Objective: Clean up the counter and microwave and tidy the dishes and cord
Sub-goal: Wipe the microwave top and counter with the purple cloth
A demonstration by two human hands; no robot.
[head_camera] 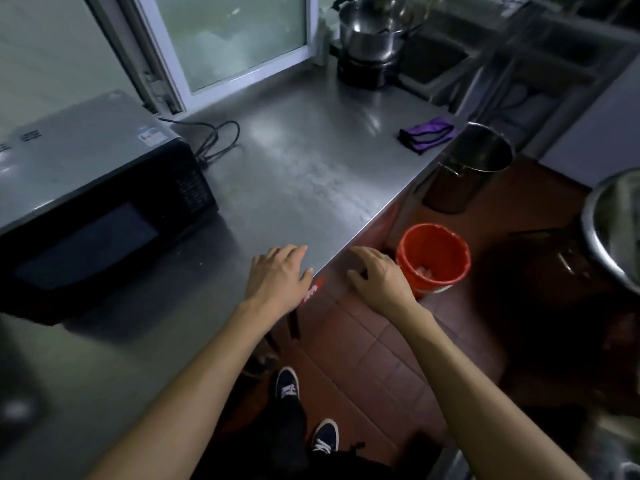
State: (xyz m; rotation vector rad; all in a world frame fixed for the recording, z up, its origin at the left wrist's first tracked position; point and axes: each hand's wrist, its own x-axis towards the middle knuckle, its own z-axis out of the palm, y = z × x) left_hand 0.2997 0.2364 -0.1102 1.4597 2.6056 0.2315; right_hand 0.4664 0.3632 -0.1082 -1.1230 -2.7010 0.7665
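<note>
A steel counter (pixel 304 174) runs from the near left to the far right. A black microwave (pixel 93 209) with a grey top stands on its left part, door closed. Its black cord (pixel 216 140) lies in loose loops behind the microwave's right side. A folded purple cloth (pixel 426 135) lies near the counter's far right edge. My left hand (pixel 278 277) hovers over the counter's front edge, fingers relaxed and empty. My right hand (pixel 379 277) hangs just past the edge, over the floor, fingers loose and empty.
A steel pot (pixel 372 32) sits on a black burner (pixel 363 72) at the far end. On the tiled floor stand an orange bucket (pixel 433 259) and a tall steel pot (pixel 467 168). A large steel bowl (pixel 614 230) is at the right.
</note>
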